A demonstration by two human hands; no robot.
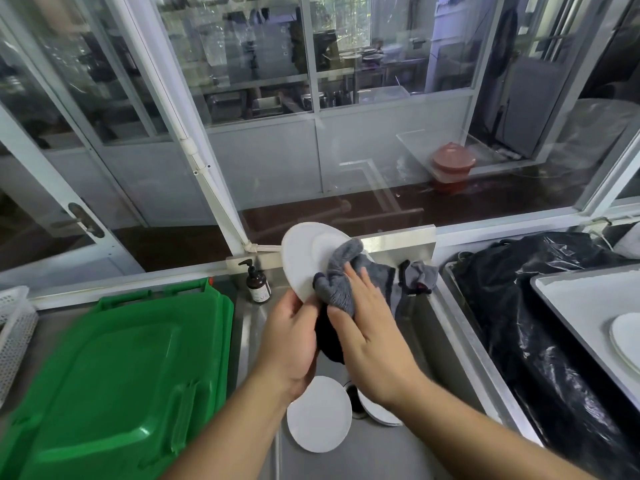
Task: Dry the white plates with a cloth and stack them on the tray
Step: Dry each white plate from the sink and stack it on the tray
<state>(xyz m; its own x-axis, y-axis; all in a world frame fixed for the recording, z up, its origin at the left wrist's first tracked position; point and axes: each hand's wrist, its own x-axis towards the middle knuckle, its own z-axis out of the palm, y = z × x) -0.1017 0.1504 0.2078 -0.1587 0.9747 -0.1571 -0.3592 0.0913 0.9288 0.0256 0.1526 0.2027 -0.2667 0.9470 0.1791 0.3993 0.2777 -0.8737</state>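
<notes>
My left hand (pixel 291 341) grips the lower rim of a white plate (pixel 304 258), held tilted above the metal sink (pixel 460 344). Against the plate's face my right hand (pixel 367 327) presses a grey cloth (pixel 346 275), whose loose end hangs to the right. Two more white plates lie in the sink below my wrists, one at the front (pixel 318 414) and one (pixel 377 410) partly hidden under my right forearm. At the right edge, a white plate (pixel 627 337) lies on the grey tray (pixel 581 299).
A green plastic crate lid (pixel 121 375) covers the counter to the left. A brown pump bottle (pixel 258 284) stands behind the sink. A black plastic bag (pixel 519 323) fills the space between sink and tray. A white perforated basket (pixel 14 327) is at far left. Glass windows ahead.
</notes>
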